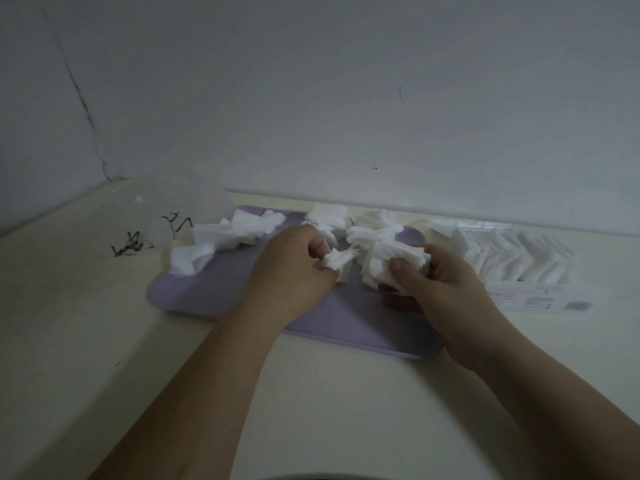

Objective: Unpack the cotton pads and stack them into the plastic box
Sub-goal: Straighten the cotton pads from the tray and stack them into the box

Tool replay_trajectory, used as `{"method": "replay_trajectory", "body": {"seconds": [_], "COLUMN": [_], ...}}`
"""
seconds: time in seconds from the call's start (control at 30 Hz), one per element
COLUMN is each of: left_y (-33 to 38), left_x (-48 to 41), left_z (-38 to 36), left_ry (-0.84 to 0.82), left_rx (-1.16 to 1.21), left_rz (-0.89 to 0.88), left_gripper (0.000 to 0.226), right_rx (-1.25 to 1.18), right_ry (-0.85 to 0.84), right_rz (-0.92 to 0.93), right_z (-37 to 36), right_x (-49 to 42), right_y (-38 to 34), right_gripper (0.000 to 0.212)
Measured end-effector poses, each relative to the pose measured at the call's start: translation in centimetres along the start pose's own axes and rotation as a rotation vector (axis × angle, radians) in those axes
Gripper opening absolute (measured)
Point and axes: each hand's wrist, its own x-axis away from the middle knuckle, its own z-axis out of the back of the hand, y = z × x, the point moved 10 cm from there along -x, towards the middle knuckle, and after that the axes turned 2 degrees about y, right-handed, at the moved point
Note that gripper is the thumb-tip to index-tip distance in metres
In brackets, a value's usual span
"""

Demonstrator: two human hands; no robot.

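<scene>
Cotton pads (239, 228) lie loose and crumpled on the far part of a purple mat (207, 289). The left hand (294, 268) pinches a small clump (337, 259) with curled fingers (317, 245); the right hand (440, 282) grips a thicker bunch (388, 263), thumb in front. A pack (516, 258) of flat pads lies just right of the mat. A clear plastic box (187, 206), blurred, stands far left.

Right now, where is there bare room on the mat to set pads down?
Bare: the purple mat's near-left corner, beside the left hand, and its near edge, nearer than the right hand. Crowded: the far edge, heaped with cotton pads, and the right side by the plastic box.
</scene>
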Motion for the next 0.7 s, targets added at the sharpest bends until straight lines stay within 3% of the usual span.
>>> {"method": "replay_trajectory", "body": {"seconds": [0.1,0.2,0.33,0.53,0.7], "left_y": [0.3,1.8,4.1,3.9,3.2], "left_x": [-0.1,0.5,1.9,1.9,1.7], "left_z": [0.7,-0.7,-2.8,-2.8,-2.8], "left_ry": [0.026,-0.181,-0.393,-0.372,-0.324], "left_rx": [0.372,0.713,0.781,0.823,0.747], "left_rz": [0.100,0.150,0.087,0.101,0.112], "left_gripper": [0.025,0.036,0.032,0.017,0.017], "right_rx": [-0.002,0.003,0.073,0.010,-0.054], "right_ry": [0.020,0.011,-0.102,-0.175,-0.217], "right_rz": [-0.007,-0.002,0.033,0.031,0.004], "right_z": [0.3,0.3,-0.6,-1.3,-2.1], "right_x": [-0.2,-0.3,0.1,0.7,0.9], "right_y": [0.2,0.2,-0.4,-1.1,-1.4], "right_gripper": [0.023,0.021,0.019,0.026,0.024]}}
